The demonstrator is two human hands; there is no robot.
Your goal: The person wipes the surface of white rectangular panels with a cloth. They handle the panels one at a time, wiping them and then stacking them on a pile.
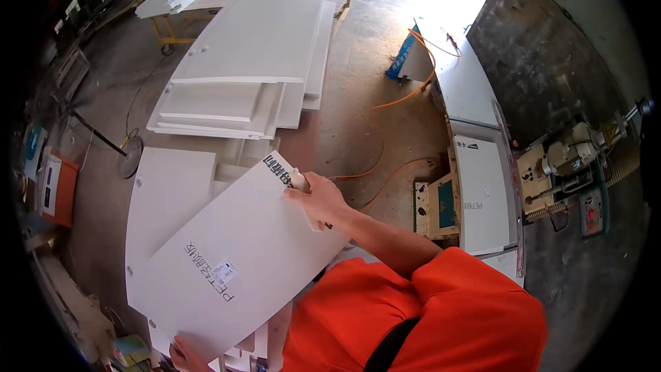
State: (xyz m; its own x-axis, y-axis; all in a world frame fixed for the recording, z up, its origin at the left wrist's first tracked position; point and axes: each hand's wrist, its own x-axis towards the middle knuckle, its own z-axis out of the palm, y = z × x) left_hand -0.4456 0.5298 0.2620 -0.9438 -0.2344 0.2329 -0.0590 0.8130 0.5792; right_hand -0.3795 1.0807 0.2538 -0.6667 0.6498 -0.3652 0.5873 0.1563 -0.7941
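A large white panel [227, 255] with dark lettering and a small label lies tilted across my front, over other white boards. At its lower left corner my left hand [184, 357] is closed on the edge, partly cut off by the picture's rim. My right hand [320, 201] is closed round a pale cream pad or block [301, 180] at the panel's right edge. The exact kind of that pale piece I cannot make out, as my fingers cover part of it.
Stacked white boards [255, 34] fill the tables ahead. To the right, a long bench [460, 86] carries another white panel [484, 200]; a motorised machine [575, 155] stands beyond it. An orange hose [403, 101] trails over the floor. A stand with a round base [129, 158] is at left.
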